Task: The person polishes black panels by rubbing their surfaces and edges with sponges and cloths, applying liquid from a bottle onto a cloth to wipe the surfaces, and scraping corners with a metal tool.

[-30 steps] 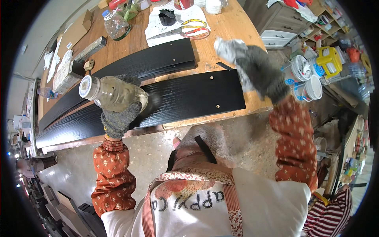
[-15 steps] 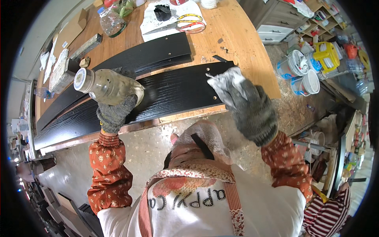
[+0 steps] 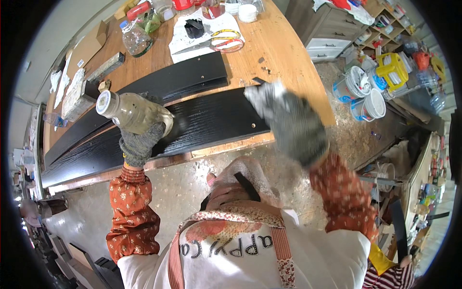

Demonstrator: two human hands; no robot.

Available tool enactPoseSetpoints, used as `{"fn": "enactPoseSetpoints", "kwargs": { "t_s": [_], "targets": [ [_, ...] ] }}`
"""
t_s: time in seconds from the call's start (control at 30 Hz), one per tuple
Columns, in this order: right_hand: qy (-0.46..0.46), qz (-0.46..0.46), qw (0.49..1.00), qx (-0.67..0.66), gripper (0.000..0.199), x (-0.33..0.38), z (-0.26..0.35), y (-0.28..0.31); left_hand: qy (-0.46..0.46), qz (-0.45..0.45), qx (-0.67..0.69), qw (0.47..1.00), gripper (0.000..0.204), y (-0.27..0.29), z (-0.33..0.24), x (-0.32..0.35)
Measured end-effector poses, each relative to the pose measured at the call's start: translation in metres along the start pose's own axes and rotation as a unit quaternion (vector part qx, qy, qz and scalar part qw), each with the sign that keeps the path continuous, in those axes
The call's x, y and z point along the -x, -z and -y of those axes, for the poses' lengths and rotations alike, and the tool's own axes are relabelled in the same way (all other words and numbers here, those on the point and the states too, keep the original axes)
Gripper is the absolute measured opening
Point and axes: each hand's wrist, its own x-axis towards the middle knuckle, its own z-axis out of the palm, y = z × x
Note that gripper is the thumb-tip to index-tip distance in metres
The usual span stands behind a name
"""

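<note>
My left hand [image 3: 139, 144], in a dark grey knit glove, is wrapped round a clear glass jar [image 3: 132, 113] with cloudy, yellowish contents. The jar is tilted above a long black wood-grained board [image 3: 211, 113], its pale round end facing left. My right hand [image 3: 298, 127], in a similar glove and blurred by motion, is closed on a crumpled white cloth [image 3: 264, 98] at the right end of that board. The cloth covers the board's far right corner, and one small screw hole shows near it. Behind lies a second black board [image 3: 183, 72], slightly curved.
On the wooden table [image 3: 284, 58] are yellow-and-red-handled scissors [image 3: 226, 41] on white paper, a plastic bottle [image 3: 136, 38] and a stone-like block [image 3: 77, 103]. White buckets [image 3: 368, 108] stand on the floor to the right. Another person's striped sleeve [image 3: 390, 277] shows at lower right.
My right hand has moved the cloth toward the board's far right corner, covering a screw hole that showed before. My left hand still grips the jar in nearly the same place. The view has shifted slightly.
</note>
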Motion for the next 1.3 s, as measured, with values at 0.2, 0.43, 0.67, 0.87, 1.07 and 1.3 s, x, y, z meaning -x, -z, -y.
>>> {"fn": "enactPoseSetpoints", "kwargs": {
  "t_s": [0.2, 0.43, 0.67, 0.87, 1.07, 1.3],
  "targets": [
    [-0.169, 0.061, 0.982, 0.055, 0.044, 0.008, -0.007, -0.02, 0.109, 0.009, 0.145, 0.983, 0.042, 0.008, -0.015, -0.017],
    [-0.038, 0.074, 0.995, 0.047, 0.059, 0.008, 0.008, 0.005, 0.013, -0.006, -0.022, 1.0, 0.041, 0.017, -0.019, -0.02],
    [-0.165, 0.016, 0.986, -0.02, 0.041, -0.04, -0.044, -0.034, -0.034, -0.092, -0.024, 0.995, 0.047, 0.006, -0.009, -0.024],
    [0.177, 0.026, 0.975, 0.13, 0.047, -0.065, 0.044, -0.022, 0.224, -0.163, 0.28, 0.919, 0.062, 0.011, -0.033, -0.034],
    [0.194, 0.096, 0.969, 0.123, 0.05, -0.099, 0.045, -0.029, 0.31, -0.226, 0.336, 0.86, 0.074, 0.019, -0.036, -0.04],
    [0.24, 0.038, 0.942, 0.231, 0.042, -0.074, 0.103, -0.05, 0.261, -0.301, 0.252, 0.882, 0.071, 0.012, -0.033, -0.05]
  ]
}}
